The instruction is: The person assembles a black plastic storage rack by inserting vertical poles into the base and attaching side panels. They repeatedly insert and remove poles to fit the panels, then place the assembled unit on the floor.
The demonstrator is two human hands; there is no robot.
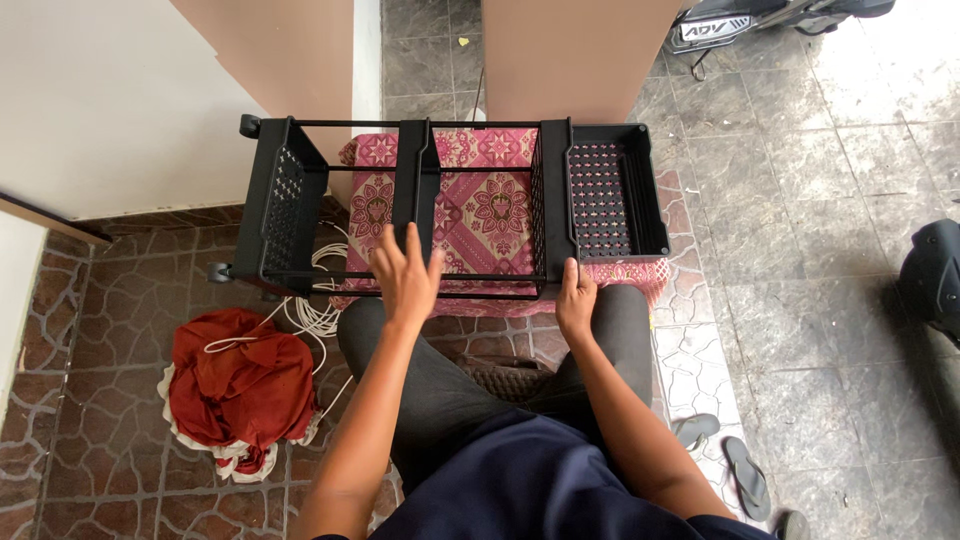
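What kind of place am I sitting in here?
Probably a home's tiled porch or entryway. The grey and brown stone-pattern floor tiles, a pair of grey flip-flop sandals left beside you, and a parked scooter at the top edge suggest it.

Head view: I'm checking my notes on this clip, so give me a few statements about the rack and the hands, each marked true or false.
1. The black shelf rack lies on its side. True.
2. The left hand rests on the middle shelf basket. True.
3. The right hand holds the white cord. False: it grips the rack's lower rail near the right-end basket; the cord lies on the floor.
4. The red cloth bundle sits inside a basket. False: it lies on the tiled floor.
5. A pink patterned cloth lies under the rack. True.
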